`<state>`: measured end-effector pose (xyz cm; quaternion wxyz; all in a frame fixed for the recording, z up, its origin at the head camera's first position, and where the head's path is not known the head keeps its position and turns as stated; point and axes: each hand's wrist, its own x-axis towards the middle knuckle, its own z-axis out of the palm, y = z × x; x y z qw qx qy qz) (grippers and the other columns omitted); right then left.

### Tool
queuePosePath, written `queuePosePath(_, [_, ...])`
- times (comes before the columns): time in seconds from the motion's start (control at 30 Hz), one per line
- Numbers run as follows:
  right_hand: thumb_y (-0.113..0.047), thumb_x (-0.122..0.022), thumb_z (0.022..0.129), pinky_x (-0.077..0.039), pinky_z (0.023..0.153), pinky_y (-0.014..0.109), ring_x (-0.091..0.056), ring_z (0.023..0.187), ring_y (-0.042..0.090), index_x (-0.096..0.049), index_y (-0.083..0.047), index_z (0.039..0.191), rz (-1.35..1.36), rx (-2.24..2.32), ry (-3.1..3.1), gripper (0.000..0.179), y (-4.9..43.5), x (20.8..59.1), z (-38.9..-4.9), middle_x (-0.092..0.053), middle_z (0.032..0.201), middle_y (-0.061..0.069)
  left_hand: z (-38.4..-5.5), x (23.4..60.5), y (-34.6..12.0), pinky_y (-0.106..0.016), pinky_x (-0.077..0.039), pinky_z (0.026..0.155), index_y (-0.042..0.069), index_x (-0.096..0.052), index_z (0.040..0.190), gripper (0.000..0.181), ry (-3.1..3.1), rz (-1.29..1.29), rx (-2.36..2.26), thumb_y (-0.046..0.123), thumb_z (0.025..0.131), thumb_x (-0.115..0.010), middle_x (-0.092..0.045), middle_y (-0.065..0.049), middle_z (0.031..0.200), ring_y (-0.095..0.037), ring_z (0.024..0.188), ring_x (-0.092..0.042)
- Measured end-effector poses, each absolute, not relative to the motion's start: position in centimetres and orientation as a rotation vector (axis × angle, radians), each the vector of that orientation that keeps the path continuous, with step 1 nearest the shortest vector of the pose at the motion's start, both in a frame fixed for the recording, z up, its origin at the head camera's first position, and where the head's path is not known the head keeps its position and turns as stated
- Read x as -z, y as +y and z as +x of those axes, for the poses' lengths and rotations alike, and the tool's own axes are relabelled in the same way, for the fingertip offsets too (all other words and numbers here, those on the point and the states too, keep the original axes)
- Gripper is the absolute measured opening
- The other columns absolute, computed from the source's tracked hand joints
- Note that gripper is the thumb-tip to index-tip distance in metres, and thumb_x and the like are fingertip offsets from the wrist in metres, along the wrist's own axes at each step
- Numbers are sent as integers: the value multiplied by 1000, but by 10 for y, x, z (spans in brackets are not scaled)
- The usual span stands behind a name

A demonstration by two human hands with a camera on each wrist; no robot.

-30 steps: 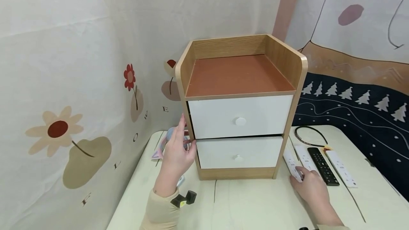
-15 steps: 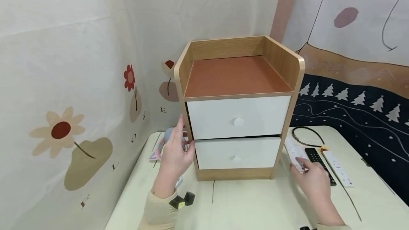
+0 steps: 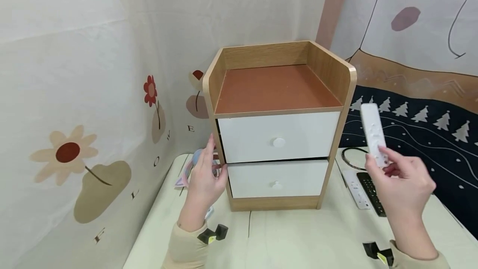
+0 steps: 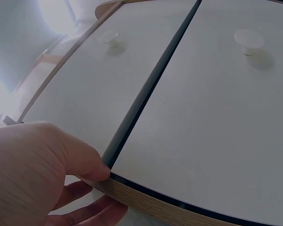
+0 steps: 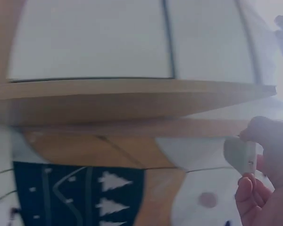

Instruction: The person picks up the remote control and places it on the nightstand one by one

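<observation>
Flower-printed cloth (image 3: 101, 65) hangs behind the pale table (image 3: 287, 240), where a wooden cabinet (image 3: 274, 204) with white drawers (image 3: 246, 140) stands. Head view: the left hand (image 3: 205, 177), fingers nearly straight, touches the cabinet's left side; the right hand (image 3: 407, 186) pinches a white strip (image 3: 371, 128), slightly tilted, off the table, right of the cabinet. Left wrist: the thumb (image 4: 85, 157) presses the front edge at the drawer gap. Right wrist: the strip sits between thumb and fingers.

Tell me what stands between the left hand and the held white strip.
The cabinet. In the head view, the left hand touches its left side, and the white strip in the right hand shows beyond its right side.
</observation>
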<state>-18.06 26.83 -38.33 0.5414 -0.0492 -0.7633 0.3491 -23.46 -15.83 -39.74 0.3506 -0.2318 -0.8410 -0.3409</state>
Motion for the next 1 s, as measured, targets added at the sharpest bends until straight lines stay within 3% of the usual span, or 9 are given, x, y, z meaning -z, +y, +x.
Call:
queuePosePath(0.1, [-11,-86,87,-40,71,-7,-49,83,-22,-84,1,118,-63,-853,-1667,34,259,356,-175,-48,95,-35,-235,398,-158,-35,-72,84,3,-22,175,96,-2163,-603,875,-8,94,-73,-61,-26,142,-36,114,-75])
queuePosePath(0.3, [-17,-87,83,-44,73,-5,-57,88,-14,-84,5,110,117,-934,-1473,35,225,318,-170,-56,94,-28,-235,397,-159,-34,-72,83,3,-24,175,96,-2143,-604,879,-9,93,-72,-62,-26,140,-36,112,-75])
queuePosePath(0.43, [-22,-87,80,-39,71,-4,-55,83,-14,-86,4,104,287,-888,-1519,36,200,308,-180,-63,81,1,-236,397,-160,-35,-73,83,3,-24,175,96,-2131,-599,871,-9,93,-72,-62,-27,143,-37,111,-75])
queuePosePath(0.53, [-24,-87,80,-34,67,-1,-54,73,-6,-88,-3,106,402,-815,-1643,33,182,301,-188,-63,82,20,-236,398,-160,-35,-73,82,3,-25,174,95,-2125,-599,864,-9,93,-72,-61,-28,147,-37,111,-76])
queuePosePath(0.7, [-20,-91,82,-36,62,5,-56,67,12,-89,-12,111,460,-709,-1865,30,161,281,-198,-66,83,12,-235,399,-160,-35,-73,81,3,-25,174,97,-2124,-593,872,-10,92,-73,-62,-27,142,-36,110,-76])
queuePosePath(0.83, [-21,-91,85,-36,59,10,-56,69,14,-89,-14,110,446,-703,-2002,27,150,260,-205,-66,82,10,-236,400,-161,-34,-72,81,4,-24,175,97,-2128,-595,863,-11,92,-73,-62,-26,137,-35,110,-75])
queuePosePath(1.0, [-26,-85,90,-43,62,27,-57,74,20,-89,-14,109,444,-704,-2207,23,139,233,-210,-67,84,9,-234,398,-161,-34,-73,82,4,-24,175,96,-2144,-593,861,-9,93,-72,-61,-26,139,-35,111,-75])
